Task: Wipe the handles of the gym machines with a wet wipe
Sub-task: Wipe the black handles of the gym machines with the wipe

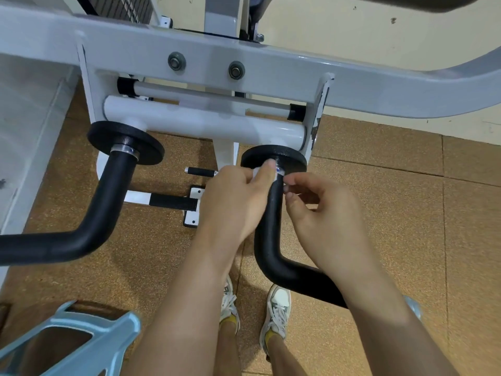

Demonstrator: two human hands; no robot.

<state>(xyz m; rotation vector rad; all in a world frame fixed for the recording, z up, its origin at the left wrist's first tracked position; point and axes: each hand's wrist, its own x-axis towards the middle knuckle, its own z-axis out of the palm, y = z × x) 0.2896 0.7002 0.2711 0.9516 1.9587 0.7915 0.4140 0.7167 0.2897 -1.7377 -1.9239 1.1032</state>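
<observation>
**Both hands on the wipe at the top of the right-side handle**

Head view: the left hand (233, 196) curls its fingers round the wet wipe (255, 173) and presses it against the top of the black handle (271, 213), just below that handle's black disc (287, 158). The right hand (322, 210), fingers bent, pinches a small white end of the wipe on the handle's other side. The wipe is mostly hidden by the fingers. A second black handle (103, 202) hangs well apart to the left, under the white machine frame (271, 77). Below, two white shoes (278, 308) stand on brown floor tiles (393, 185), and a light blue plastic stool (89, 337) sits at the lower left.
</observation>
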